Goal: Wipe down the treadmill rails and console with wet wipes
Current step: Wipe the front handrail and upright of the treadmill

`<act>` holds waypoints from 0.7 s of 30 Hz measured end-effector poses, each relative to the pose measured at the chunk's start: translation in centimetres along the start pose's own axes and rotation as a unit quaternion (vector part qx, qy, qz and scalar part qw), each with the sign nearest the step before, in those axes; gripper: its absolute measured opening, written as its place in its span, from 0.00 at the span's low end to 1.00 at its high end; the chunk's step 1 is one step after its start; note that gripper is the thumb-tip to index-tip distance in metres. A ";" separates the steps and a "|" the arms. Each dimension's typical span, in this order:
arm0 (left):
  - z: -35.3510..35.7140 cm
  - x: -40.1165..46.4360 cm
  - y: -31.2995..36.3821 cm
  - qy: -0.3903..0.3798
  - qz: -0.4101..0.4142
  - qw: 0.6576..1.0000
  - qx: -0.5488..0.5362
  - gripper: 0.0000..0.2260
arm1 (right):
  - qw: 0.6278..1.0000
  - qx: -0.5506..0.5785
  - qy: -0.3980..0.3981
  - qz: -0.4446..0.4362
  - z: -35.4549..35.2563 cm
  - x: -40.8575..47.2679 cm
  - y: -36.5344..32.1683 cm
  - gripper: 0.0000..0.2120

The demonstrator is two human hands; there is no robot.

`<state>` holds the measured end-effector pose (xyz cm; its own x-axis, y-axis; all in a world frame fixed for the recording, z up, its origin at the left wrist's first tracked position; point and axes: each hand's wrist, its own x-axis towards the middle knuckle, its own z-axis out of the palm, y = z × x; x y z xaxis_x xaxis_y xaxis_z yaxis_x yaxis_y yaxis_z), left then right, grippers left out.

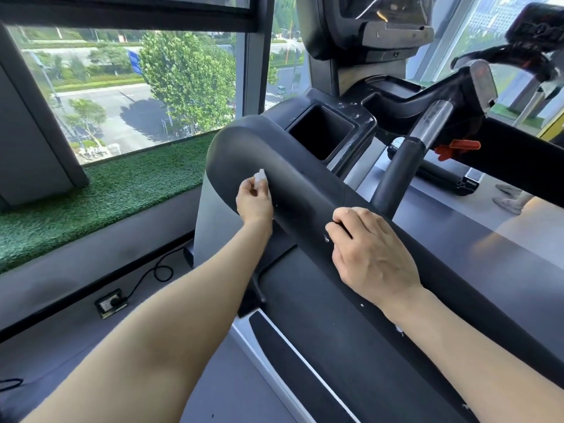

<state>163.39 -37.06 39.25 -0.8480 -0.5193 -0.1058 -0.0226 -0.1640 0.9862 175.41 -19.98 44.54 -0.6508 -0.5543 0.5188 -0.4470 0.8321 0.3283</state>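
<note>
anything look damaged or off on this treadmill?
Yes. The black side rail has white chips and scuffs beside the right hand and further back near the forearm. The console edge by the cup holder is scratched too. The wet wipe in the left hand is just a small wad.

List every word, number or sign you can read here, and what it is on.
None can be read.
Blue road sign outside the window: too small and blurred.
Console at the top: its display is dark and cut off, no text legible.
Neighbouring machine's console: faint markings, too blurred to read.
</note>
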 end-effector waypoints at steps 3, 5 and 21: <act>0.2 -2.7 -1.0 -0.017 -0.010 0.999 -0.026 0.09 | 1.000 -0.004 -0.002 0.000 0.0 0.0 0.0 0.07; 0.2 -7.0 -2.6 -0.059 0.002 0.997 -0.049 0.10 | 1.000 -0.006 -0.004 0.000 0.0 0.0 0.0 0.08; 0.3 -8.3 -3.7 -0.065 0.009 0.997 -0.029 0.10 | 1.000 -0.014 0.002 0.000 0.0 0.0 -0.2 0.08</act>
<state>170.38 -31.87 36.56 -0.9100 -0.4092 -0.0674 0.0204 -0.2067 0.9782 175.48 -20.16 44.50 -0.6486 -0.5546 0.5213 -0.4296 0.8321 0.3508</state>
